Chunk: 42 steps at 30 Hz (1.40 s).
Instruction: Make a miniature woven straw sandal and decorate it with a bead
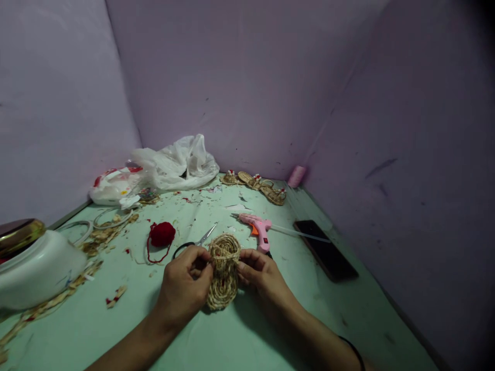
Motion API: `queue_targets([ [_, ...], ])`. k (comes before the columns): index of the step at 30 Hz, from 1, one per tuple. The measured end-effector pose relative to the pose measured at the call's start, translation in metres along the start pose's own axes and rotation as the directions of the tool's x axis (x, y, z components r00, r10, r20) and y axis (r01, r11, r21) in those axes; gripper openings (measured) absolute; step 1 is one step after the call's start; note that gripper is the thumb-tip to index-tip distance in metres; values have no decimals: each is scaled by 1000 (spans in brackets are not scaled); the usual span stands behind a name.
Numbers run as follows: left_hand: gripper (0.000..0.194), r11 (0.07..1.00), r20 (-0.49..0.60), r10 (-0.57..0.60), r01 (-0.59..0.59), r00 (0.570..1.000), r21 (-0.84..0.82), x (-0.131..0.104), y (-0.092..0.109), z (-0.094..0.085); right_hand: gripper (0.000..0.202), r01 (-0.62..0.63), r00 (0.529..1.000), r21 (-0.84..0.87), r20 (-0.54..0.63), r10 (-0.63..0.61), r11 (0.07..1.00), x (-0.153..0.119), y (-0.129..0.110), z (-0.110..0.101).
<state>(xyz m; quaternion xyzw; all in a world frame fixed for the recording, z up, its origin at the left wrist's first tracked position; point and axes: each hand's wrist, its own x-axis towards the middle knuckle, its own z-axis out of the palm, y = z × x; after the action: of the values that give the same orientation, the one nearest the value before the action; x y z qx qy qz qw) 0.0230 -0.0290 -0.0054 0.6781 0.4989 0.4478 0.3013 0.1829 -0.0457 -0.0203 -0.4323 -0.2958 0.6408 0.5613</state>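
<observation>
At the surface (pixel 131 293), pinching from opposite sides with left hand (pixel 184 281) and right hand (pixel 266 278) (mind the pink glue gun (pixel 262 226) just beyond the right), steady the woven straw sole (pixel 223 291) between both and keep its cross-strap (pixel 225 257) evenly taut.

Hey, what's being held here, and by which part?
A woven sandal: the left hand and right hand pinch its opposite side edges, where the strap crosses.
</observation>
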Motion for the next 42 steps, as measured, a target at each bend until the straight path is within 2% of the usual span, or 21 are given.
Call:
queue_targets([
  [6, 4, 992, 25, -93, 95, 995, -84, 2, 1, 3, 30, 12, 1000, -27, 12, -11, 1000, 1, -2, -1],
  [17, 6, 963, 26, -158, 160, 987, -216, 2, -1, 5, 29, -17, 1000, -20, 0, 17, 1000, 1, -6, -2],
  [22, 14, 876, 53, -318, 315, 947, -365, 7, -3, 9, 34, -31, 998, -5, 55, 32, 999, 1, -8, 0],
  [26, 27, 796, 54, -363, 339, 930, -501, 12, -3, 9, 52, -26, 986, 5, 164, 25, 1000, 0, -5, 3],
  [30, 40, 685, 132, -398, 390, 908, -615, 14, -1, 9, 55, 17, 991, 48, 130, -23, 999, -3, -8, 5],
  [32, 39, 706, 133, -416, 412, 899, -576, 14, -1, 8, 51, 35, 993, 21, 114, -37, 999, -2, -12, 4],
  [33, 38, 754, 90, -409, 392, 908, -527, 14, -2, 6, 48, 41, 993, -13, 114, -39, 999, -2, -13, 3],
  [35, 43, 899, -19, -305, 281, 952, -336, 14, -2, 0, 42, 31, 992, -141, 124, -13, 989, 1, -13, 0],
  [36, 50, 961, -25, -206, 198, 978, -195, 14, -2, -4, 39, 10, 992, -212, 128, 17, 977, 2, -12, -2],
  [37, 57, 993, 22, -102, 103, 995, -50, 14, -2, -9, 36, -15, 990, -285, 130, 54, 958, 3, -11, -4],
  [38, 61, 998, 130, -17, 8, 991, 68, 14, -1, -14, 34, -33, 988, -358, 131, 85, 933, 4, -9, -6],
  [40, 66, 975, 353, 43, -116, 935, 189, 14, 2, -23, 32, 16, 986, -513, 149, 70, 858, 4, -7, -9],
  [41, 68, 965, 432, 44, -150, 901, 215, 14, 4, -27, 32, 89, 986, -605, 166, 16, 791, 2, -7, -10],
  [42, 71, 958, 485, 42, -174, 873, 229, 13, 6, -29, 33, 178, 980, -705, 191, -58, 686, 0, -9, -10],
])
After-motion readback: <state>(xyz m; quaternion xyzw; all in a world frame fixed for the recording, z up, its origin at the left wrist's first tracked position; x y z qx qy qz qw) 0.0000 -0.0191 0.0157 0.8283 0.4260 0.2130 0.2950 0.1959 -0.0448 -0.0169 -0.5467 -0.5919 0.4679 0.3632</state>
